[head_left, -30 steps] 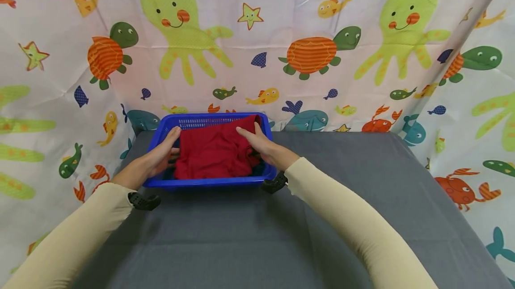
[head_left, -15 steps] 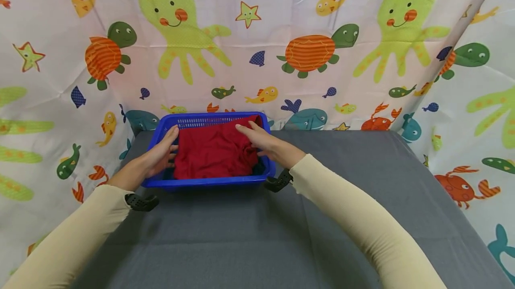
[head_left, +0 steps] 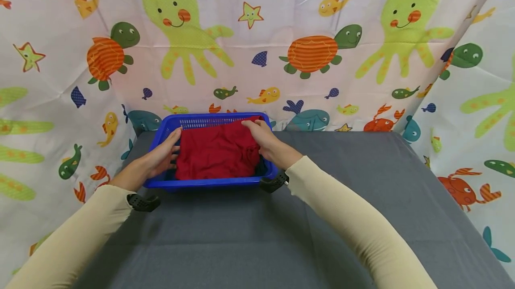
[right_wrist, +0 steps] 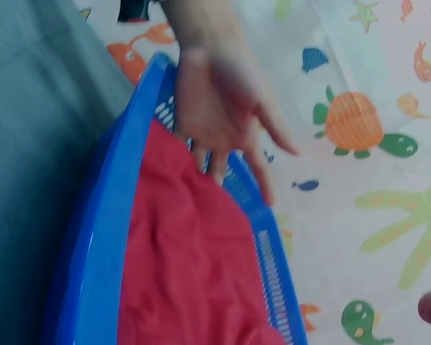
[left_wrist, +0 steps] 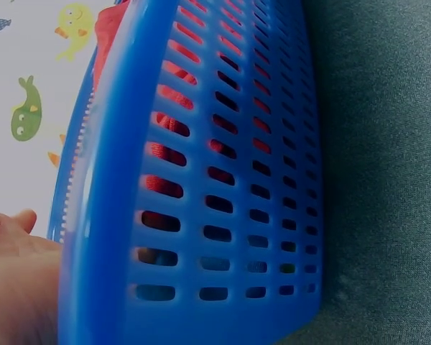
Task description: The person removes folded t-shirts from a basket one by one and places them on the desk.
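Observation:
A red cloth (head_left: pixel 217 152), loosely folded with a bunched right edge, lies in a blue plastic basket (head_left: pixel 209 183) with slotted walls. My left hand (head_left: pixel 161 157) reaches over the basket's left side, thumb up and fingers spread beside the cloth's left edge. Across the basket, the right wrist view shows this left hand (right_wrist: pixel 219 108) with extended fingers. My right hand (head_left: pixel 270 143) is at the cloth's upper right corner; its thumb overlaps the cloth and its other fingers are mostly hidden. Dark material (head_left: pixel 261 168) shows beneath the cloth at the right.
The basket stands on a grey-covered table (head_left: pixel 342 199), close to a curtain (head_left: pixel 257 56) printed with sea animals. More curtain (head_left: pixel 474 146) runs along the right side and the left. A black wrist device (head_left: pixel 143 201) sits on the left wrist, another (head_left: pixel 273 182) on the right.
My right hand first slides down along the cloth's right edge, then back up to its upper corner. The left hand and basket hold nearly still.

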`<state>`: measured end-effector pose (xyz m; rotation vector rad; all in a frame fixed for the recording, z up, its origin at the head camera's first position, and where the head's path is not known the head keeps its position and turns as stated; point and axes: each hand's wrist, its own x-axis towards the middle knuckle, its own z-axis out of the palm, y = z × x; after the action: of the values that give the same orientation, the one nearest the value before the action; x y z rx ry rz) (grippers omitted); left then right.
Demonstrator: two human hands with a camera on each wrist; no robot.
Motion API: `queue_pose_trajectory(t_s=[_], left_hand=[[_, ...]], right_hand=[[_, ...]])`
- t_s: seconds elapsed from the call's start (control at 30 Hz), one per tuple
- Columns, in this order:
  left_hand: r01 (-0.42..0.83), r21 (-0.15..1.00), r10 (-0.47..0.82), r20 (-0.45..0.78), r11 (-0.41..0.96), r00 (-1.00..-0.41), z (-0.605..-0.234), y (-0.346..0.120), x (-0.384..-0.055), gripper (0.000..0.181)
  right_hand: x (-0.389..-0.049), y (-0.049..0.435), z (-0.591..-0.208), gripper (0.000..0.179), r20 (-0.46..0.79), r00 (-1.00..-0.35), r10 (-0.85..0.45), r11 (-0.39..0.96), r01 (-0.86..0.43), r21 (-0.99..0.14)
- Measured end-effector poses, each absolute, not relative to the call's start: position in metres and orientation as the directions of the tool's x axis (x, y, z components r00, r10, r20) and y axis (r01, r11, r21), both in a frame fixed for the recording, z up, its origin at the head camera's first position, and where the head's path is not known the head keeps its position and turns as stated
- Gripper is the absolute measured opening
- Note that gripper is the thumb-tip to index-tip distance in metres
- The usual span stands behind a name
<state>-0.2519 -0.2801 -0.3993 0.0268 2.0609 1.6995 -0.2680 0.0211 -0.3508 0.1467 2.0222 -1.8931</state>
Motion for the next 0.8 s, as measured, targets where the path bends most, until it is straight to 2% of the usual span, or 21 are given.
queue_pose_trajectory(t_s=[0.2,0.3,0.43,0.57,0.8], left_hand=[[-0.292,0.925,0.294,-0.357,0.242,-0.887,-0.397,-0.279,-0.254,0.073],[-0.303,0.928,0.307,-0.36,0.217,-0.881,-0.396,-0.28,-0.256,0.074],[-0.328,0.928,0.335,-0.371,0.178,-0.866,-0.395,-0.282,-0.258,0.075],[-0.349,0.913,0.357,-0.405,0.212,-0.842,-0.395,-0.285,-0.261,0.079],[-0.359,0.88,0.372,-0.461,0.311,-0.806,-0.397,-0.286,-0.266,0.08]], right_hand=[[-0.268,0.02,-0.345,0.068,-0.359,-0.916,-0.179,0.011,0.363,-0.932],[-0.272,0.022,-0.348,0.075,-0.403,-0.885,-0.233,0.028,0.408,-0.913],[-0.278,0.026,-0.354,0.088,-0.446,-0.847,-0.29,0.167,0.414,-0.895],[-0.282,0.031,-0.357,0.094,-0.457,-0.832,-0.314,0.322,0.36,-0.876],[-0.29,0.033,-0.358,0.096,-0.492,-0.76,-0.424,0.432,0.308,-0.848]])
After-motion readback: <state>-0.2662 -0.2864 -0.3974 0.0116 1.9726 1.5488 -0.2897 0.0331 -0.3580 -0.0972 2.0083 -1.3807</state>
